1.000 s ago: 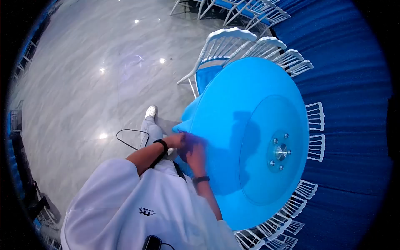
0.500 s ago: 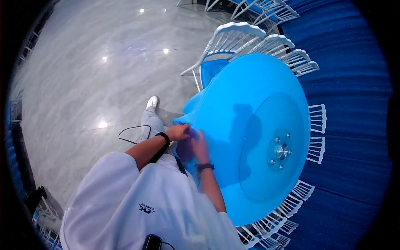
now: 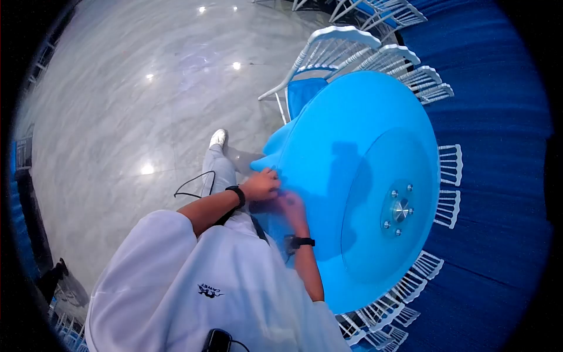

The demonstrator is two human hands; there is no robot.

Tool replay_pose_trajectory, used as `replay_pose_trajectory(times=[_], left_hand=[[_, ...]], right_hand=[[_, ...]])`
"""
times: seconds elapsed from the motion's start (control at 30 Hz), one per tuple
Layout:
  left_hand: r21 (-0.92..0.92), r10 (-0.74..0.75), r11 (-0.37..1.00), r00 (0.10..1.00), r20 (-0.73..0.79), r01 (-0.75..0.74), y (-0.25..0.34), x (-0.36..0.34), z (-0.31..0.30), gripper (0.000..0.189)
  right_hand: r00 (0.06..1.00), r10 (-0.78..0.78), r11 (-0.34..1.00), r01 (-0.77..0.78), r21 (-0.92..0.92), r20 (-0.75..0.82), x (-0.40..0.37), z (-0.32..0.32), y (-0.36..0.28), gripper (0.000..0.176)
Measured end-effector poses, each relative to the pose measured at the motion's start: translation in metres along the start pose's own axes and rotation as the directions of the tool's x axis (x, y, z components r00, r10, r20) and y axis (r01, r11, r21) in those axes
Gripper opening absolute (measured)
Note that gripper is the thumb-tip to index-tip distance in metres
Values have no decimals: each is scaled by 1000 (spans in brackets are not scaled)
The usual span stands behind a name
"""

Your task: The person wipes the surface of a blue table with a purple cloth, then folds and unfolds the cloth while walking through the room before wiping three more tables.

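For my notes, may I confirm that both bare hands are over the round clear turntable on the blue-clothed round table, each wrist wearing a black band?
The head view shows the left hand and right hand at the near edge of the blue-clothed round table, not over the turntable; the rest holds.

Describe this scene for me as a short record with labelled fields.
left hand: at the table's near edge
right hand: beside the left, blurred
between hands: purplish thing, too blurred to identify
table: round, blue-topped
disc: see-through, on the table, metal centre
chairs: white, around the table
drape: dark blue
floor: pale, shiny
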State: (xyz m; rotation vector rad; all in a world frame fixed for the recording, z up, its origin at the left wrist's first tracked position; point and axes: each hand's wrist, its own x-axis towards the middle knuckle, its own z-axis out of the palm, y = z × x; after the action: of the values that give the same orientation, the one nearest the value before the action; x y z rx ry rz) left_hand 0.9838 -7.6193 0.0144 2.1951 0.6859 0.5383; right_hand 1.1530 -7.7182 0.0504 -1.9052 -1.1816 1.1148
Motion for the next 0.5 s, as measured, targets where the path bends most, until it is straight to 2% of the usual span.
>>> replay_pose_trajectory(times=[0.03,0.07,0.1,0.13,0.17,0.23,0.3,0.37,0.43,0.5], left_hand=[[-1,89,996,991,-95,-90,4,4,-4,21],[-4,100,995,991,-86,-100,5,5,-6,21],[-108,22,994,998,55,-16,5,5,-8,23],[-194,-42,977,978,203,82,6,6,-11,26],[-193,-33,978,977,210,74,8,6,-14,26],[-269,-127,931,909,397,247,16,6,-25,31],[-260,-100,938,897,431,230,15,3,-17,32],[-247,-73,946,879,471,210,17,3,-21,34],[-216,-39,950,773,633,225,28,9,-35,36],[-184,-4,969,760,650,162,26,13,-38,33]], right_hand=[[1000,3,1000,-3,2,-12,-3,-8,-13,17],[993,110,994,-109,-20,41,-7,-16,-22,17],[972,216,976,-213,-46,92,-9,-21,-23,17],[973,219,976,-216,-39,80,-12,-22,-21,17],[976,209,977,-211,14,62,-16,-23,-19,18],[979,201,976,-203,74,37,-23,-24,-5,19],[991,132,990,-132,48,3,-28,-25,8,19],[984,179,984,-179,18,-6,-39,-37,-18,18],[973,228,974,-228,2,-33,-46,-54,-25,18],[994,107,992,-109,-61,-33,-46,-70,-20,19]])
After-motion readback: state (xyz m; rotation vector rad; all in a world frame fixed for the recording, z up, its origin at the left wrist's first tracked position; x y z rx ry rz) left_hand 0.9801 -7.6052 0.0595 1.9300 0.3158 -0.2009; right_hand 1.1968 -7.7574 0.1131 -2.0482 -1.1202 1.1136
